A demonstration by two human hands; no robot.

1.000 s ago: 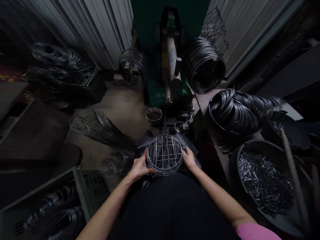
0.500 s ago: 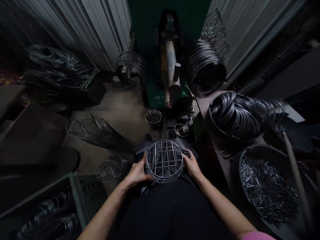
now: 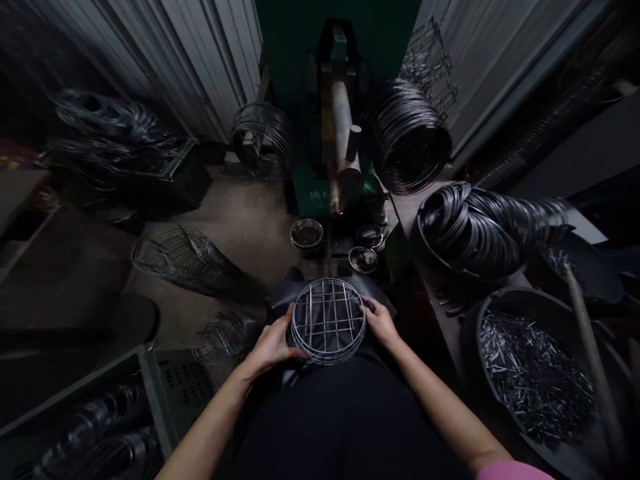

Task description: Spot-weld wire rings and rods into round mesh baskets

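A round wire rack, with a grid of crossing wires inside its rim, is held level over my lap. Several rings show one below another at its near edge, so it looks like a small stack. My left hand is closed around the left side of the rim, its thumb along the near edge. On the opposite side, my right hand grips the rim with its fingertips, which are partly hidden and dark. Under the rack lies a dark apron.
Ahead stands a green machine with a pale cylindrical arm. To the right are a basin of wire rings and a tub of short metal rods. Wire baskets and a crate are at the left.
My right hand's fingers have shifted slightly along the rim of the rack. The rack and my left hand stay almost in the same place.
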